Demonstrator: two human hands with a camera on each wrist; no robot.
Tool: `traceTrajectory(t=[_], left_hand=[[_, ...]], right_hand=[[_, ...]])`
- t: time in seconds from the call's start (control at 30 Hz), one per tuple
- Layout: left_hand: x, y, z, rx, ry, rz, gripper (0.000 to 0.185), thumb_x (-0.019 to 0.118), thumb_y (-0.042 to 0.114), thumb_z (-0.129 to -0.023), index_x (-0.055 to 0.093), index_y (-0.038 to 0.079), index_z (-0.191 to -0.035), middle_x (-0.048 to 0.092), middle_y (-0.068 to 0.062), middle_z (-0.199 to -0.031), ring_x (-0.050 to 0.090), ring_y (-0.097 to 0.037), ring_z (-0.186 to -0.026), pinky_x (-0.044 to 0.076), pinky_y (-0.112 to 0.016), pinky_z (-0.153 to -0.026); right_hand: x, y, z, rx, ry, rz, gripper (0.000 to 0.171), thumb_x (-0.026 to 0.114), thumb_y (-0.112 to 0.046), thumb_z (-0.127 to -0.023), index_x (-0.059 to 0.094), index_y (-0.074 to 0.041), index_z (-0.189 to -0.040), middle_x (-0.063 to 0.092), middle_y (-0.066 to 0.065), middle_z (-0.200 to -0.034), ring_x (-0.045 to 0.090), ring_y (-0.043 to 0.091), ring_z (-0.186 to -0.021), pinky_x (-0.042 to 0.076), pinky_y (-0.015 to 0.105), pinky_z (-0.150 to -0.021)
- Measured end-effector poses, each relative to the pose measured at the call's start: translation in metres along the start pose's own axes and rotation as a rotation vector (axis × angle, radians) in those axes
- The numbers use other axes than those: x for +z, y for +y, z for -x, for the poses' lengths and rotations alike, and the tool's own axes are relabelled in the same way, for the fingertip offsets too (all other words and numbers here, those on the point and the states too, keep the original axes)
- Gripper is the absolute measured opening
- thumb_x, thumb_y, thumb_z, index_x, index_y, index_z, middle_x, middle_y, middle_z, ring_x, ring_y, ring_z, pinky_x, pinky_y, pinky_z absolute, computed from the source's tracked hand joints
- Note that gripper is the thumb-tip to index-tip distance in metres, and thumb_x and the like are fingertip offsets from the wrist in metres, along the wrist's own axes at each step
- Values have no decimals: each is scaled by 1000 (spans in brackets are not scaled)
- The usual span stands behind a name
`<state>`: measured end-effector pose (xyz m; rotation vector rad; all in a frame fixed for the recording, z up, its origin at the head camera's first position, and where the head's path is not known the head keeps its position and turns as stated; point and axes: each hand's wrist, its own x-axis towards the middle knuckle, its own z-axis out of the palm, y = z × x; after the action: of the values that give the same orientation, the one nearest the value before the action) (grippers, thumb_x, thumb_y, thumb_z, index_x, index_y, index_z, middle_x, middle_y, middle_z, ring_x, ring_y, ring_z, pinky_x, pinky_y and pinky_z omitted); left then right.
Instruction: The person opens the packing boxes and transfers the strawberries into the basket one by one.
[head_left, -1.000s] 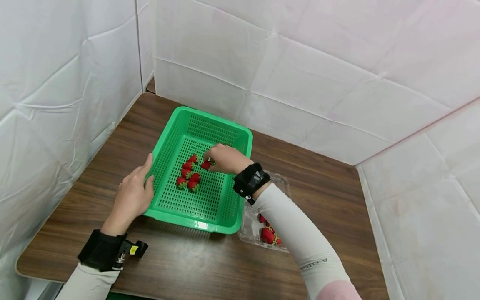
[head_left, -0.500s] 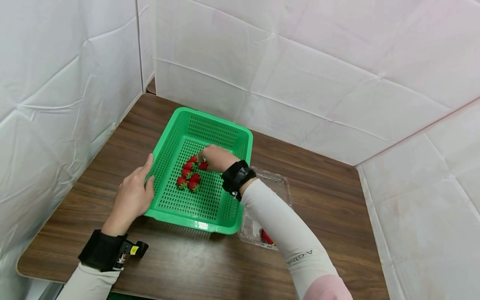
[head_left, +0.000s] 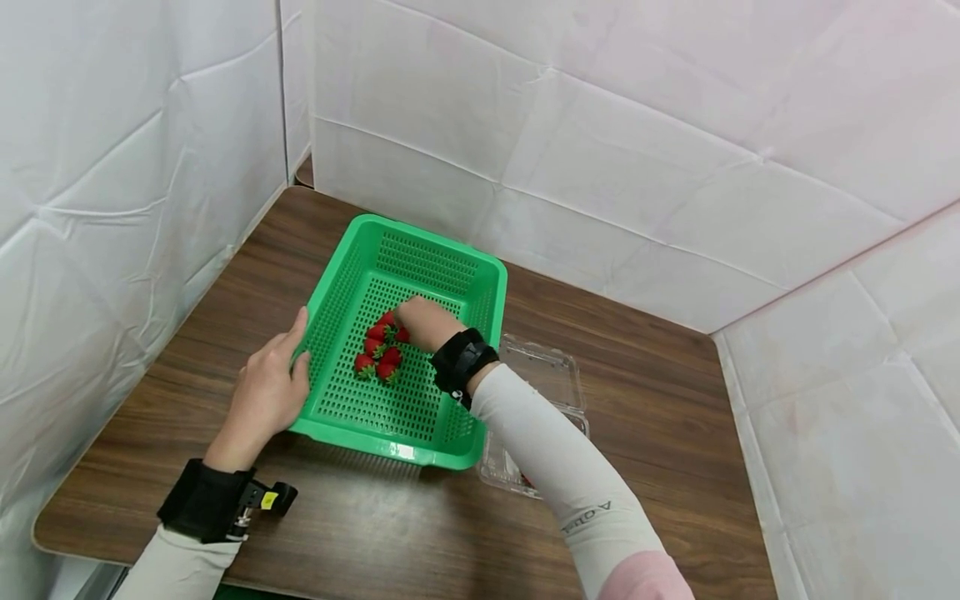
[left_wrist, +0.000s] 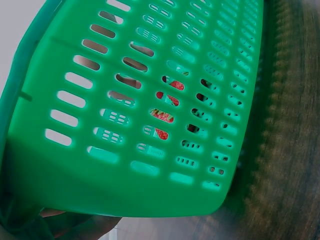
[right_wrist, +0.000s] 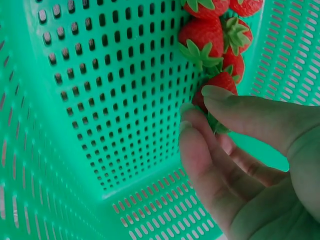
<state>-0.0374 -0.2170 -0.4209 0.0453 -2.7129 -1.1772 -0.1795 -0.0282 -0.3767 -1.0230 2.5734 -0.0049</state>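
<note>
A green plastic basket (head_left: 408, 454) with slotted walls stands on the table. My left hand (head_left: 270, 385) grips its left rim, the thumb on the inner side; in the left wrist view the hand (left_wrist: 82, 226) shows only partly below the slotted wall. Over the basket floor, my right hand (head_left: 427, 323) pinches a strawberry (right_wrist: 220, 83) between thumb and fingertips, low beside the others. Several red strawberries (head_left: 377, 346) with green leaves lie together on the basket floor. The right wrist view shows the pinched strawberry touching this group, with the hand (right_wrist: 250, 165) covering its lower part.
A clear plastic clamshell box (head_left: 543, 371) lies open right of the basket, partly under the right forearm; a bit of red shows inside. The brown wooden table (head_left: 660, 417) meets white-covered walls (head_left: 600, 167) at the back and sides.
My right hand has moved left and slightly down with the strawberry, up to the group in the basket. The right forearm now hides more of the clamshell box. My left hand stays put.
</note>
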Motion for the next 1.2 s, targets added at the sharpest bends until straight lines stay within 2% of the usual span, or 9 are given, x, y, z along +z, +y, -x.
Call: traceTrajectory(t=[0.13,0.27,0.37,0.43,0.5,0.63,0.77,0.97,1.2], left_hand=[[0,0,0,-2,0,2,61,47,3,-99,22,8,-155,52,-32,-131,62,-47,-87,47,-60,-71],[0,1,0,-3,-1,7,62,46,3,-100,20,10,-155,52,-32,-131,62,-48,-91,46,-62,-74],[0,1,-1,0,3,9,62,47,3,-99,21,10,-155,53,-32,-131,62,-48,-89,47,-62,-72],[0,1,-1,4,6,11,62,47,3,-99,21,10,-155,53,-32,-131,62,-48,-88,47,-62,-72],[0,1,-1,4,5,14,62,47,3,-99,21,10,-155,53,-32,-131,62,-48,-89,47,-62,-72],[0,0,-1,-5,-7,19,61,46,3,-99,21,10,-155,52,-32,-132,62,-49,-91,46,-64,-74],[-1,0,-1,-12,-17,19,61,46,4,-100,20,11,-155,51,-32,-133,62,-49,-91,46,-64,-74],[0,0,-1,-1,-6,17,62,47,3,-99,20,10,-155,53,-33,-131,62,-47,-86,47,-62,-71],[0,-1,-1,7,5,15,62,47,2,-99,21,9,-155,53,-33,-130,62,-47,-87,47,-62,-71]], right_hand=[[6,0,-4,37,-18,49,43,50,5,-97,21,-16,-73,13,-1,-76,18,12,-63,19,26,-64],[10,-1,-7,67,-34,113,32,52,3,-97,41,-14,-72,32,-1,-70,29,12,-64,26,26,-62],[11,-1,-8,76,-31,133,18,53,2,-96,63,-10,-87,56,3,-78,45,13,-68,31,27,-63],[13,-2,-8,84,-35,132,19,53,2,-96,68,-8,-101,65,7,-91,56,15,-76,33,27,-65],[14,-3,-8,97,-43,122,25,52,3,-96,68,-8,-113,66,11,-104,62,19,-87,36,28,-67],[17,-4,-9,117,-55,99,28,52,3,-96,65,-8,-119,64,14,-113,64,23,-97,42,29,-70],[19,-5,-10,121,-77,79,27,52,4,-96,63,-7,-118,64,14,-112,63,22,-93,39,28,-68],[19,-6,-10,109,-90,45,27,52,5,-96,62,-7,-117,65,12,-101,52,15,-73,32,26,-62],[17,-5,-10,103,-83,11,30,53,7,-94,62,-8,-119,65,9,-95,58,15,-76,34,25,-62]])
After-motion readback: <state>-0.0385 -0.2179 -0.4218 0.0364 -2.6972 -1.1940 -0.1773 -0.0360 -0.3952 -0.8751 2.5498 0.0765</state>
